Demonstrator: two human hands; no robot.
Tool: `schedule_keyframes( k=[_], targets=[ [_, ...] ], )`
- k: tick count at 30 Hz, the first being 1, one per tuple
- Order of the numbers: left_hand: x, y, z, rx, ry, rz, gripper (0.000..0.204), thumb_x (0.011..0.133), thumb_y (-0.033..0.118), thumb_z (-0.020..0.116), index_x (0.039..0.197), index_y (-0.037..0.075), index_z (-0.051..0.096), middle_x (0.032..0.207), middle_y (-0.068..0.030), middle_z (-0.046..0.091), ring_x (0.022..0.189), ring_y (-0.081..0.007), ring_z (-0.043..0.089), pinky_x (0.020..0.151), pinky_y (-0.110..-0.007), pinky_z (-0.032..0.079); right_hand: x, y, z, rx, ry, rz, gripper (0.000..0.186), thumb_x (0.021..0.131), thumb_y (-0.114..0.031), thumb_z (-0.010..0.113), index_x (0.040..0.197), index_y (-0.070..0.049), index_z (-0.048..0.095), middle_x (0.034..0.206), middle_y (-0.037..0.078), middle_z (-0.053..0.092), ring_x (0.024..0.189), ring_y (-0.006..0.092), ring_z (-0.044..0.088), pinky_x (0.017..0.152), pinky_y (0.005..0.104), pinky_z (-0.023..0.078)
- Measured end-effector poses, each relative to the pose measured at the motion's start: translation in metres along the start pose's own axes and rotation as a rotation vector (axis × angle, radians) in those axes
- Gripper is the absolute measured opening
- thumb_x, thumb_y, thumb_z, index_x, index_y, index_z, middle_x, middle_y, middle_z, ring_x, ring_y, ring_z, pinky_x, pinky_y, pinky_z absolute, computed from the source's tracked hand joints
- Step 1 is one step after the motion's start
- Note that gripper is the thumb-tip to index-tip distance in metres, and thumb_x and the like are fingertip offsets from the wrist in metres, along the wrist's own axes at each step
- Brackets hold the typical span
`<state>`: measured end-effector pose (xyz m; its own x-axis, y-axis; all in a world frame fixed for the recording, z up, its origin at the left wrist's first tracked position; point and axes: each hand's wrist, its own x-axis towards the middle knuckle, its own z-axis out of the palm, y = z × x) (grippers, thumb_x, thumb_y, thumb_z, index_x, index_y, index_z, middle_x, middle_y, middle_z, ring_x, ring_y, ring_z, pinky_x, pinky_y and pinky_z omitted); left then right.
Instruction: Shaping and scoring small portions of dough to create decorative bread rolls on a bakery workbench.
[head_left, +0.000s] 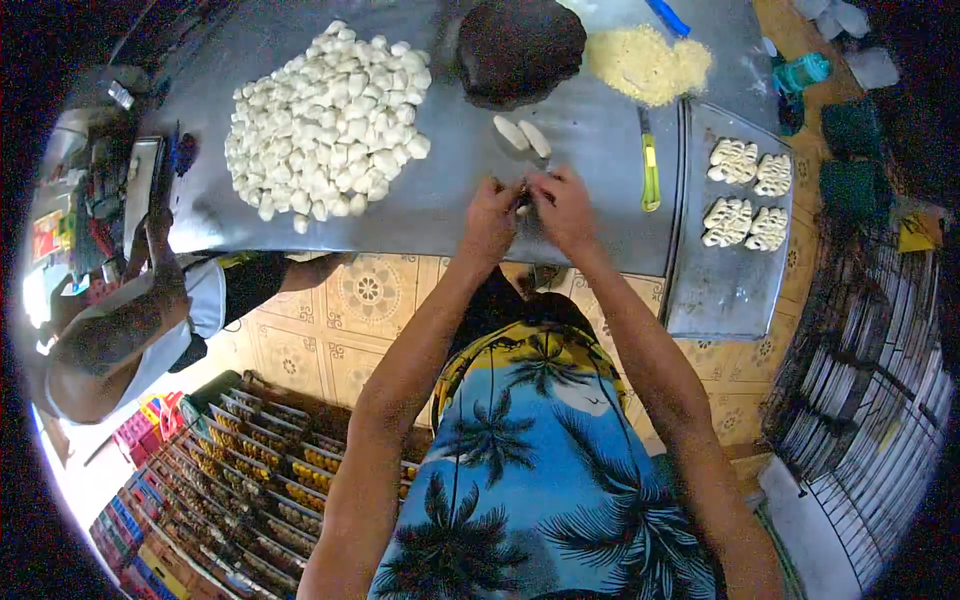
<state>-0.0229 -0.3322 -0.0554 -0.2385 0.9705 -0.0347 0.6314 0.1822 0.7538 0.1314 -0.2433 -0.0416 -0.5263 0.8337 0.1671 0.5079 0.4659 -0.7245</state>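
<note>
Because both hands meet over the near edge of the grey metal table (pixel 440 190), the small pale dough piece (pixel 523 203) sits pinched between them, mostly hidden by fingers, so its shape can't be told. Left hand (pixel 490 215) & right hand (pixel 565 208) each close their grip on that piece from opposite sides, thumbs inward, as if to work it w/ both sets of fingertips at once.

Just beyond the grip lie two white oblong dough pieces (pixel 524 136), near enough to reach w/o shifting. Further out to the left is the big heap of white dough lumps (pixel 325 120); straight beyond, a dark brown rounded mound (pixel 520 50) & a pile of yellow crumbs (pixel 648 63). To the right of the grip a green-handled knife (pixel 650 165) lies lengthwise, well apart from the hands. Past it the flat metal tray (pixel 720 290) carries four white ridged shaped pieces (pixel 748 190) in pairs, probably set aside there. Left of the grip, another person in a white top (pixel 130 330) leans on the table.
</note>
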Motion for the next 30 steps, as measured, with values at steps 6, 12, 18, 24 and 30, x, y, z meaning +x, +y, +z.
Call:
schedule_keyframes(
  k=[6,12,18,24,30],
  targets=[
    [-0.008,0.005,-0.006,-0.084,-0.019,-0.064,0.059,0.091,0.008,0.071,0.148,0.018,0.057,0.143,-0.0213,0.055,0.131,-0.0489,0.049,0.108,-0.055,0.044,-0.001,-0.002,0.006,0.124,-0.019,0.046,0.020,0.087,-0.017,0.077,0.103,-0.004,0.075,0.101,0.016,0.065,0.095,0.0383,0.063,0.084,0.0472,0.052],
    [-0.009,-0.007,-0.015,0.282,-0.094,0.156,0.051,0.101,0.035,0.064,0.151,0.025,0.056,0.162,-0.0047,0.047,0.154,-0.0385,0.033,0.123,-0.068,0.016,-0.003,-0.004,0.001,0.078,-0.193,0.091,0.023,0.087,-0.018,0.078,0.104,-0.004,0.071,0.105,0.015,0.065,0.099,0.0386,0.063,0.087,0.0481,0.050],
    [-0.008,0.003,-0.020,0.470,0.145,0.119,0.039,0.095,0.031,0.071,0.133,0.023,0.070,0.153,-0.0048,0.057,0.150,-0.0426,0.036,0.118,-0.074,0.018,-0.008,-0.009,0.004,-0.124,0.011,-0.066,0.029,0.085,-0.012,0.075,0.114,-0.010,0.071,0.108,0.014,0.064,0.100,0.0359,0.063,0.088,0.0482,0.047],
    [-0.006,0.006,-0.024,0.458,-0.044,0.074,0.034,0.097,0.033,0.069,0.129,0.023,0.073,0.154,-0.0043,0.056,0.151,-0.0448,0.034,0.118,-0.075,0.016,-0.011,-0.005,0.006,-0.052,-0.087,-0.001,0.033,0.083,-0.014,0.076,0.116,-0.013,0.074,0.106,0.014,0.063,0.102,0.0350,0.062,0.086,0.0483,0.044],
    [-0.005,0.001,-0.021,0.436,0.108,0.142,0.030,0.095,0.032,0.071,0.124,0.023,0.076,0.152,-0.0033,0.058,0.151,-0.0446,0.035,0.119,-0.074,0.014,-0.013,-0.001,0.006,-0.021,-0.084,0.023,0.033,0.082,-0.013,0.079,0.114,-0.012,0.075,0.103,0.013,0.062,0.099,0.0344,0.062,0.080,0.0467,0.046]
  ],
)
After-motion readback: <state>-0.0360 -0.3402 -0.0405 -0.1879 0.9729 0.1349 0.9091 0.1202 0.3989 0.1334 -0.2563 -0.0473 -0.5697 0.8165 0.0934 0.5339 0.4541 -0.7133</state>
